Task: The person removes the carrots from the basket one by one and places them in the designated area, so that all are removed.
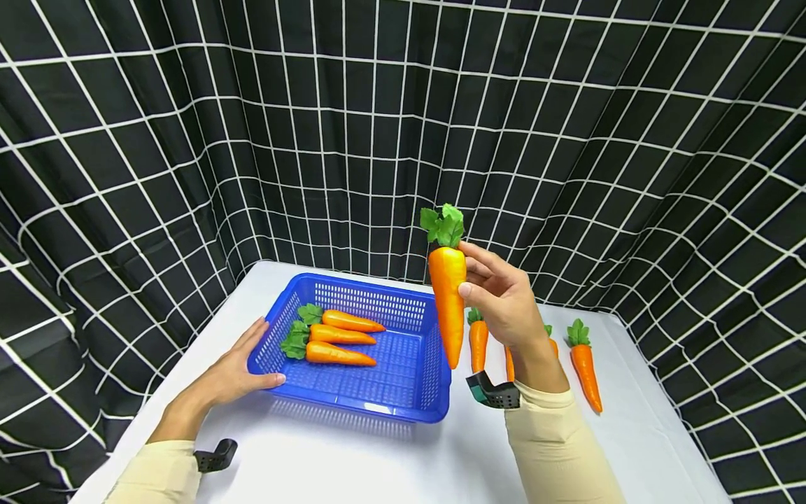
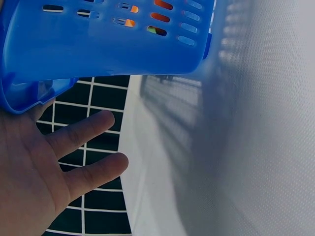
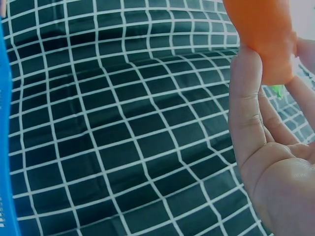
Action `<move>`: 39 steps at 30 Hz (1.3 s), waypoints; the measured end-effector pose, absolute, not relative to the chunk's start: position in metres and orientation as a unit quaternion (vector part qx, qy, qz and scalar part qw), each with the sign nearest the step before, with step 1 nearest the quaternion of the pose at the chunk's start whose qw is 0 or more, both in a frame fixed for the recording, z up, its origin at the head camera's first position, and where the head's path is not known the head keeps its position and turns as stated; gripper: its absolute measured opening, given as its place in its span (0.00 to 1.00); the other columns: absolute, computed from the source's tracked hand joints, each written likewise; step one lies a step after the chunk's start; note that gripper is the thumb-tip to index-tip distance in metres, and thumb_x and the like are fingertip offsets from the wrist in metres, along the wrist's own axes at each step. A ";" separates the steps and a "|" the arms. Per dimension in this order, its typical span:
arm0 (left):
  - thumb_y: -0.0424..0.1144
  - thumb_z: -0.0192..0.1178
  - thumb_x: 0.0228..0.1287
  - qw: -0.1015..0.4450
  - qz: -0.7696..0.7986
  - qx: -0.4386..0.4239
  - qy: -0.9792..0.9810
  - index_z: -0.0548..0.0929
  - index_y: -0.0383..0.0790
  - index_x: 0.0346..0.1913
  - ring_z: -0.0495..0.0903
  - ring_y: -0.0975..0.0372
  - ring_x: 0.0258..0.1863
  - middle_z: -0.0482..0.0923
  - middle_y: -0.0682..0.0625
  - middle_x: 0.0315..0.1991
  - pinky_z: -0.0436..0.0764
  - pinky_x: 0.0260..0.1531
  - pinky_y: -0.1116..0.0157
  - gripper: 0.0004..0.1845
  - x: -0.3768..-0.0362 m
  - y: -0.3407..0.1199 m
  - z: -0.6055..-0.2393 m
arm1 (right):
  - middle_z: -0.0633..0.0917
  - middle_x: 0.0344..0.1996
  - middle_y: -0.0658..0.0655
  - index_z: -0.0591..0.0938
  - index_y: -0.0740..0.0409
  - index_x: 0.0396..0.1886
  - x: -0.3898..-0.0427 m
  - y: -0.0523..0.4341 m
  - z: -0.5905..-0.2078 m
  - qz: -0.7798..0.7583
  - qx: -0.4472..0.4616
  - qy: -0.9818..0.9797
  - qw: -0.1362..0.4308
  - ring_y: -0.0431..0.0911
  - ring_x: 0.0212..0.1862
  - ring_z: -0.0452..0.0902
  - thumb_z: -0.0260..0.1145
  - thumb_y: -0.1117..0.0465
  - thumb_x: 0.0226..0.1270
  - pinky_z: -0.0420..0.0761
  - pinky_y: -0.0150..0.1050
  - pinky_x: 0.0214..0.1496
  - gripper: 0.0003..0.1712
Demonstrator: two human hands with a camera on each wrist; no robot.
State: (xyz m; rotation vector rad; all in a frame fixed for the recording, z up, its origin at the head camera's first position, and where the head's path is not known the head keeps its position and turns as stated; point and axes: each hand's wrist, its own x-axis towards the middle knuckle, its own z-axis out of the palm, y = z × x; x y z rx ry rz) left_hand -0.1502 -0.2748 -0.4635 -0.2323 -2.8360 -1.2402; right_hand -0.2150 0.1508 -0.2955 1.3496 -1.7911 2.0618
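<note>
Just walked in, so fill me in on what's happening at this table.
A person's right hand holds a toy carrot upright in the air, leaves up, beside a blue basket. The left hand rests flat against the basket's left side. Three carrots lie in the basket; more carrots lie on the white table.

Bright, even light falls from above; the blue basket [image 1: 352, 350] casts a soft shadow on the white table [image 1: 352, 455]. The head view bows the curtain [image 1: 189, 140] grid at its edges. Both wrist views are soft and blurred close up.
</note>
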 end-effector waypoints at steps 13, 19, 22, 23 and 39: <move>0.49 0.73 0.51 0.023 -0.403 -0.076 -0.912 0.47 0.32 0.76 0.42 0.37 0.71 0.38 0.37 0.76 0.47 0.62 0.35 0.58 -0.150 -0.275 -0.463 | 0.79 0.50 0.68 0.69 0.72 0.65 -0.192 0.178 -0.293 0.704 0.456 -0.534 0.107 0.55 0.47 0.80 0.59 0.77 0.65 0.82 0.43 0.44 0.28; 0.49 0.74 0.50 0.024 -0.407 -0.077 -0.910 0.47 0.32 0.75 0.42 0.37 0.71 0.38 0.37 0.76 0.47 0.62 0.34 0.58 -0.150 -0.275 -0.463 | 0.77 0.52 0.71 0.66 0.77 0.65 -0.181 0.192 -0.293 0.708 0.471 -0.511 0.124 0.57 0.50 0.78 0.58 0.78 0.65 0.80 0.45 0.49 0.29; 0.49 0.74 0.50 0.021 -0.408 -0.075 -0.910 0.47 0.33 0.76 0.41 0.37 0.71 0.38 0.37 0.76 0.47 0.62 0.34 0.58 -0.151 -0.275 -0.464 | 0.77 0.52 0.72 0.63 0.79 0.65 -0.176 0.199 -0.296 0.710 0.477 -0.502 0.130 0.57 0.51 0.78 0.58 0.79 0.65 0.79 0.45 0.50 0.29; 0.49 0.74 0.50 0.019 -0.409 -0.074 -0.909 0.47 0.33 0.76 0.41 0.37 0.71 0.37 0.37 0.76 0.47 0.62 0.34 0.58 -0.151 -0.275 -0.465 | 0.77 0.52 0.72 0.63 0.80 0.65 -0.174 0.202 -0.297 0.711 0.477 -0.500 0.132 0.57 0.51 0.78 0.58 0.79 0.64 0.79 0.45 0.50 0.29; 0.49 0.73 0.51 0.016 -0.411 -0.072 -0.909 0.47 0.33 0.76 0.41 0.37 0.71 0.37 0.38 0.76 0.46 0.61 0.33 0.58 -0.150 -0.276 -0.466 | 0.77 0.53 0.72 0.60 0.82 0.65 -0.160 0.230 -0.321 0.713 0.488 -0.481 0.148 0.57 0.52 0.78 0.53 0.83 0.64 0.78 0.44 0.51 0.29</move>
